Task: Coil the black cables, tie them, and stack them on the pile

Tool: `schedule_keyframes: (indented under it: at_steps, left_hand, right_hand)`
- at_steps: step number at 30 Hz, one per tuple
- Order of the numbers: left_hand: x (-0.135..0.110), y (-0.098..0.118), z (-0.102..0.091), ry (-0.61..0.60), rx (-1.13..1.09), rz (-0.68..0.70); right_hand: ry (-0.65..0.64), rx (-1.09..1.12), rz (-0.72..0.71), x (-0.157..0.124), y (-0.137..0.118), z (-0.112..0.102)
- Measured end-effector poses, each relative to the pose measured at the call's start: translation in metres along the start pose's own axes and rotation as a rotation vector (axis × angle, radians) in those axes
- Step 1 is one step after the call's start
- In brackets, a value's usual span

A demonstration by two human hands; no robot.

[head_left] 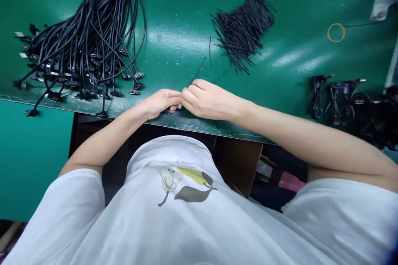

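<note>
We see two bare hands meeting at the near edge of the glossy green bench (180, 12). The left hand (164, 103) is nearly closed, its fingers bent around one small black connector (168, 111), whose end shows below the fingertips. The right hand (205, 99) is curled in too, its fingertips against those of the left. One thin, blurred dark strip (199, 69) shows just beyond its knuckles, but we cannot tell whether the fingers grip it.

To the left we have one large heap of long black cables (102, 20), too tangled for us to count, with dark plug ends spread toward the near edge and a few reaching over it. Beyond the right hand lies one pile of short, thin black strips (244, 29), again too many to count; one single loose black strip (210, 51) lies just left of it.

Farther right we count one thin yellow ring (336, 41), one white object (384, 0) cut off by the picture's edge, and at least two folded black cable bundles (338, 99) beside a dark mass that we cannot separate.
</note>
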State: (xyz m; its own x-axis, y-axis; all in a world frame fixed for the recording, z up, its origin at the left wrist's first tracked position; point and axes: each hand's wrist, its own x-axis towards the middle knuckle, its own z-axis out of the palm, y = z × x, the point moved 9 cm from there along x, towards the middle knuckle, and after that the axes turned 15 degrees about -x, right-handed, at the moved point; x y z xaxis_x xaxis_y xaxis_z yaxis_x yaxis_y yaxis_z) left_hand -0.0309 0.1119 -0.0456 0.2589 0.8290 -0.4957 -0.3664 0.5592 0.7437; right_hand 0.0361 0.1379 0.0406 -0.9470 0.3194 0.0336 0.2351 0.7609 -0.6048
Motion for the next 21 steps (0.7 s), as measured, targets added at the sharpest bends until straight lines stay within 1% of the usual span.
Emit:
schedule_keyframes:
  at_steps: [2, 5, 8, 11, 12, 14, 16, 18, 20, 21]
  left_hand:
    - [0.000, -0.002, 0.001, 0.028, -0.050, -0.014]
    - [0.002, 0.002, 0.003, 0.087, -0.098, 0.053]
    - [0.006, 0.010, 0.004, 0.157, -0.227, 0.160]
    - [0.007, 0.023, 0.002, 0.230, -0.443, 0.329]
    - [0.006, 0.029, 0.001, 0.243, -0.505, 0.387]
    - [0.005, 0.037, 0.000, 0.238, -0.565, 0.459]
    - [0.005, 0.041, 0.002, 0.209, -0.535, 0.465]
    - [0.005, 0.042, 0.001, 0.204, -0.456, 0.469]
    - [0.004, 0.042, -0.002, 0.229, -0.334, 0.505]
    - [0.003, 0.043, -0.004, 0.247, -0.243, 0.537]
  right_hand:
    - [0.001, -0.004, 0.008, 0.002, -0.003, 0.000]
    - [0.063, -0.088, 0.045, 0.007, -0.003, 0.000]
    - [0.081, -0.304, 0.118, 0.014, 0.003, 0.004]
    - [0.066, -0.557, 0.232, 0.019, 0.015, 0.004]
    - [0.100, -0.616, 0.273, 0.019, 0.018, -0.001]
    - [0.226, -0.681, 0.355, 0.015, 0.020, -0.014]
    - [0.360, -0.682, 0.414, 0.008, 0.020, -0.024]
    - [0.448, -0.637, 0.442, 0.002, 0.021, -0.028]
    - [0.514, -0.532, 0.452, -0.001, 0.023, -0.029]
    - [0.544, -0.436, 0.454, -0.001, 0.026, -0.029]
